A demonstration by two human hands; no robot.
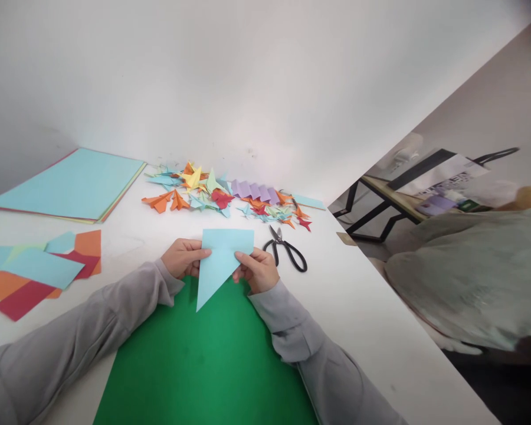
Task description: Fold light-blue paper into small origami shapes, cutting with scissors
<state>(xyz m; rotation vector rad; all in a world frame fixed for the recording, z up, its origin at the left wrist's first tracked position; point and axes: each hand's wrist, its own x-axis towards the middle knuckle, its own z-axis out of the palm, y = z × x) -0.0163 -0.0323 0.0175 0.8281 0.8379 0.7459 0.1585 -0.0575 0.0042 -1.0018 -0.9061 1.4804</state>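
Note:
A light blue sheet of paper [223, 251], folded to a shape with a flat top and a point at the lower left, is held up between both hands. My left hand [183, 258] pinches its left edge, thumb in front. On the right edge my right hand [259, 268] grips it the same way, the other fingers partly hidden behind. Below the paper lies a large green sheet [207, 366] on the white table. Black-handled scissors [285, 248] rest just right of my right hand, blades slightly apart.
Folded paper shapes [194, 186] in several colours are heaped by the wall, beside a pleated purple strip [254, 192]. Large coloured sheets [71, 186] are stacked at the back left. Loose cut pieces [44, 268] lie nearer. Past the table's right edge stands a low table [371, 195] with a bag.

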